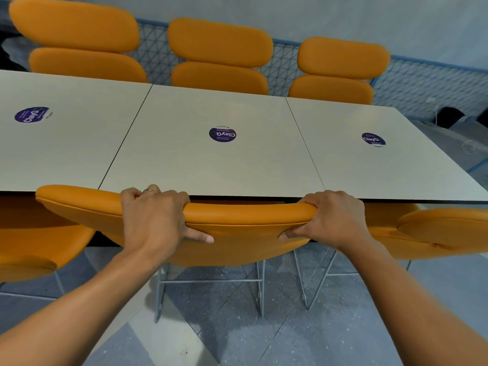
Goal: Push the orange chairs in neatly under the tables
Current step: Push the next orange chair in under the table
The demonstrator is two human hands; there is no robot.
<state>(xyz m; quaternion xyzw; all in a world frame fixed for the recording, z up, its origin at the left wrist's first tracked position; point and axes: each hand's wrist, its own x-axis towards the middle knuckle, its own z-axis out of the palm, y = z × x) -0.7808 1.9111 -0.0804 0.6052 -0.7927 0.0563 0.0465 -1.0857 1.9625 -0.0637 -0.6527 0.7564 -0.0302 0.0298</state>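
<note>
Well, the long worktop (211,165), 3 pale tops butted in a row, fills most of my view. The 3 far chairs (219,56) on its other side stand close against its far edge, so that side looks done to me. On my side the middle chair (237,233) is nearly home: the top of its orange backrest sits right at the near edge of the worktop, with the seat hidden beneath, though I cannot tell whether backrest and edge touch. The left chair (34,247) and the right chair (443,233) flank it, and the right one looks turned at an angle. I judge both may want squaring afterwards, so perhaps 2 chairs are left. The left grip (154,220) is clenched over the backrest's top rim, fingers wrapped over the far side and thumb pressed on the near face. The right grip (332,217) grasps the rim's right end the same way. A ring (148,191) shows on a left finger.
</note>
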